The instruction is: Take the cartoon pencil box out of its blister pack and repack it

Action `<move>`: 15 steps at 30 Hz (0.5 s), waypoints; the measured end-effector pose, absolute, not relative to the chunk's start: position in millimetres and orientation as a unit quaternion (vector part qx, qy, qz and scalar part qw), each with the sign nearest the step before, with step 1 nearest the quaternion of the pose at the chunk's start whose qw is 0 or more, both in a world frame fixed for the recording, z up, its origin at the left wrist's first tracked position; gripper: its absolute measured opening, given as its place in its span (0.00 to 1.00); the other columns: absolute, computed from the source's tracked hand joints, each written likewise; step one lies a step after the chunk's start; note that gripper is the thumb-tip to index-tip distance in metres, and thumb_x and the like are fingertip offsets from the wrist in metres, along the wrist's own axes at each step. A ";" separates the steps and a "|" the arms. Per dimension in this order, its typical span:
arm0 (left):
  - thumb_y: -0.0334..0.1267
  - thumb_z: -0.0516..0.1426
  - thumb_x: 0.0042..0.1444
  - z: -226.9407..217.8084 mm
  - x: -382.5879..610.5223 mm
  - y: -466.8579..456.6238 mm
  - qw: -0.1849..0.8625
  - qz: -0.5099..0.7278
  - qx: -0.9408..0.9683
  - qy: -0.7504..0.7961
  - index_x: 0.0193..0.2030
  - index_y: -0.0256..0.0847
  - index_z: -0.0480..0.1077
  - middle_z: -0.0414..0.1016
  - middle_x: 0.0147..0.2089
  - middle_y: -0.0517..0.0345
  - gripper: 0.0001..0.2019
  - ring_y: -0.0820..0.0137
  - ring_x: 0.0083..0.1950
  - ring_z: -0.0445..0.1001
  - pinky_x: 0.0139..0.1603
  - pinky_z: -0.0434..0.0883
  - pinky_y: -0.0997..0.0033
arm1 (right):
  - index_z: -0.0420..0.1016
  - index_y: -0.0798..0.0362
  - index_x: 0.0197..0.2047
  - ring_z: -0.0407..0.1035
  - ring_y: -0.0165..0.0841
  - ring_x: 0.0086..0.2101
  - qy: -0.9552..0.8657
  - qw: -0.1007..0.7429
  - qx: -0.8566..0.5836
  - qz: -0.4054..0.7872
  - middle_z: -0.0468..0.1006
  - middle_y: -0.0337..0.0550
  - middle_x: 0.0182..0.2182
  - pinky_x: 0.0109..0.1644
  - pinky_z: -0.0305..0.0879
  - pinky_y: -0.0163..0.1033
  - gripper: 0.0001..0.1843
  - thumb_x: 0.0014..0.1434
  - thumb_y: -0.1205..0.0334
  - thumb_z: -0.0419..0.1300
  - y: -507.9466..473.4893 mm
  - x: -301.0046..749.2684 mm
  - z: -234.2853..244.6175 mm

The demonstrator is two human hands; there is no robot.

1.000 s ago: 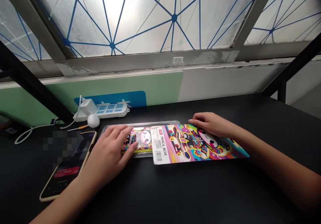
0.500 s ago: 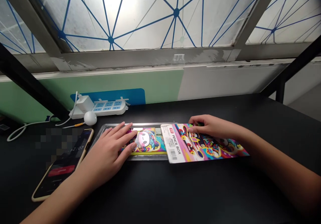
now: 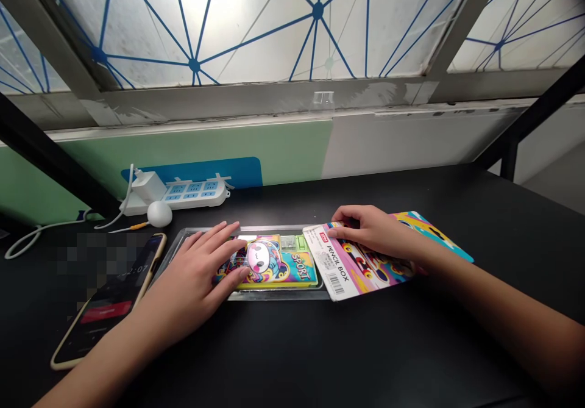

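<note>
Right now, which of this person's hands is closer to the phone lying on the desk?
The left. The left hand rests on the pencil box right beside the phone; the right hand is farther away, beyond the clear tray, holding the printed card.

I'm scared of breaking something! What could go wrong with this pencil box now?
The card in the right hand looks thin, so it might crease or tear where the fingers pinch it. The clear plastic tray could slide under the left hand and bump the phone right beside it. The tray's thin edge might also scratch a finger.
</note>
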State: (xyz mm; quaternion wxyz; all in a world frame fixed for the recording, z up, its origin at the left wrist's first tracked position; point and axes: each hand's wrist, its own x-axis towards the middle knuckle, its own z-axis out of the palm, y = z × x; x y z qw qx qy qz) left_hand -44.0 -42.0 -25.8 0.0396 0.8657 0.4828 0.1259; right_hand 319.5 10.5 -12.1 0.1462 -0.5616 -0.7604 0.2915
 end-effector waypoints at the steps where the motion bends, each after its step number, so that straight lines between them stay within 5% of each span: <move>1: 0.57 0.50 0.70 -25.5 -44.2 -42.2 0.039 0.126 0.866 0.482 0.64 0.53 0.71 0.60 0.76 0.54 0.22 0.50 0.76 0.57 0.70 0.61 0.38 | 0.76 0.48 0.36 0.70 0.36 0.32 -0.756 0.145 -0.568 0.292 0.78 0.38 0.31 0.32 0.61 0.39 0.21 0.60 0.38 0.62 12.4 322.4 -11.5; 15: 0.55 0.50 0.70 -24.8 -45.0 -43.8 0.043 0.116 0.867 0.483 0.65 0.52 0.70 0.60 0.76 0.52 0.22 0.49 0.76 0.57 0.70 0.61 0.37 | 0.77 0.48 0.36 0.70 0.35 0.31 -0.748 0.132 -0.590 0.274 0.79 0.39 0.31 0.32 0.61 0.38 0.22 0.57 0.36 0.64 16.6 339.9 1.3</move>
